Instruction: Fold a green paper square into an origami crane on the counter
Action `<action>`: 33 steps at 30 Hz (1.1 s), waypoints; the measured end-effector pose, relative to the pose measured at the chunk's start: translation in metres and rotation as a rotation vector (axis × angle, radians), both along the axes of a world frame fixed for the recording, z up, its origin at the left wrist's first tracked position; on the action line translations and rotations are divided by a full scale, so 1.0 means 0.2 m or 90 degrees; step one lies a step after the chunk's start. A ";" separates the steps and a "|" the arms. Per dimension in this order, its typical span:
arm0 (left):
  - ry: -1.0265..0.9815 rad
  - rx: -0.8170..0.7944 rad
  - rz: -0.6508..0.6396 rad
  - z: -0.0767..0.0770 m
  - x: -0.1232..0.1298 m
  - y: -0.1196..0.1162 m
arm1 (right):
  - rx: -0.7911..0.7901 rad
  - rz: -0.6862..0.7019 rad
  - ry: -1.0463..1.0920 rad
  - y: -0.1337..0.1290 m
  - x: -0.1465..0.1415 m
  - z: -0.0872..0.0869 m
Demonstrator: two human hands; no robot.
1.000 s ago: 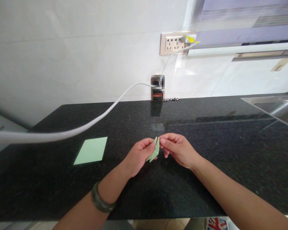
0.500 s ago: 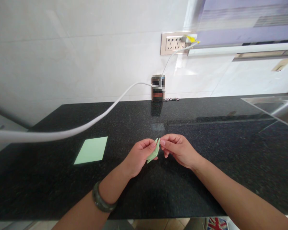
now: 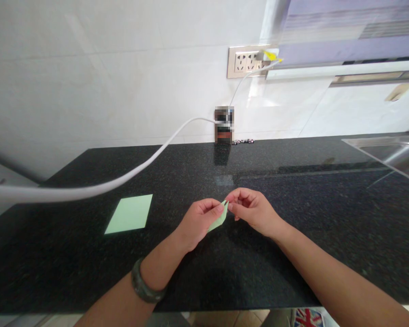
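Pinched by thumb and fingers of the left hand [image 3: 198, 222], the folded paper [image 3: 220, 220] also has its upper tip caught between thumb and forefinger of the right hand [image 3: 254, 211], above the black counter [image 3: 184, 175], right of the green sheet [image 3: 131, 213] lying there.
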State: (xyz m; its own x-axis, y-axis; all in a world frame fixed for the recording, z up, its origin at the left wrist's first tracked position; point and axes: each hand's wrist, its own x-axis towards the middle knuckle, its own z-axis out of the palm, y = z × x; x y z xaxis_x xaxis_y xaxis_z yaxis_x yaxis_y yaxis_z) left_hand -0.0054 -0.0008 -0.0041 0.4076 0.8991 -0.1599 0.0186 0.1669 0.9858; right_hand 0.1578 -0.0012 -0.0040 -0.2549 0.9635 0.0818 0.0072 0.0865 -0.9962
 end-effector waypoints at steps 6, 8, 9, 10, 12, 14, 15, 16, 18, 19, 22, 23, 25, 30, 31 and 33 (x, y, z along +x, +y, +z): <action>-0.033 0.015 0.019 0.00 0.00 0.00 | 0.074 0.006 -0.085 -0.01 0.02 0.00; -0.042 0.018 0.027 -0.01 0.00 0.00 | 0.089 0.013 -0.108 -0.01 0.02 0.00; -0.044 0.016 0.029 -0.01 0.00 0.00 | 0.095 0.013 -0.116 -0.01 0.02 0.00; -0.048 0.010 0.027 -0.01 0.00 0.00 | 0.102 0.012 -0.122 -0.01 0.02 0.00; -0.062 -0.011 0.014 -0.01 0.00 0.00 | 0.119 0.004 -0.130 -0.01 0.02 0.00; -0.079 -0.046 -0.007 -0.01 0.00 0.00 | 0.138 -0.006 -0.139 -0.01 0.02 0.00; -0.086 -0.064 -0.014 -0.02 0.00 0.00 | 0.148 -0.010 -0.145 -0.02 0.02 0.00; -0.092 -0.079 -0.017 -0.02 0.00 0.00 | 0.159 -0.012 -0.152 -0.02 0.02 0.00; -0.103 -0.098 -0.012 -0.03 0.00 0.00 | 0.187 -0.015 -0.170 -0.02 0.02 0.01; -0.109 -0.102 -0.006 -0.03 0.00 0.00 | 0.201 -0.017 -0.180 -0.02 0.02 0.01; -0.125 -0.109 0.006 -0.04 0.01 0.00 | 0.238 -0.023 -0.206 -0.02 0.02 0.02; -0.128 -0.112 0.007 -0.04 0.01 0.01 | 0.245 -0.021 -0.211 -0.02 0.02 0.02; -0.129 -0.114 0.009 -0.04 0.01 0.01 | 0.252 -0.009 -0.218 -0.02 0.03 0.02; -0.129 -0.118 0.015 -0.04 0.00 0.01 | 0.265 0.003 -0.232 -0.02 0.04 0.02; -0.129 -0.119 0.015 -0.04 0.00 0.01 | 0.271 0.003 -0.237 -0.01 0.04 0.02; -0.133 -0.122 0.015 -0.04 0.00 0.01 | 0.288 0.001 -0.247 -0.01 0.04 0.02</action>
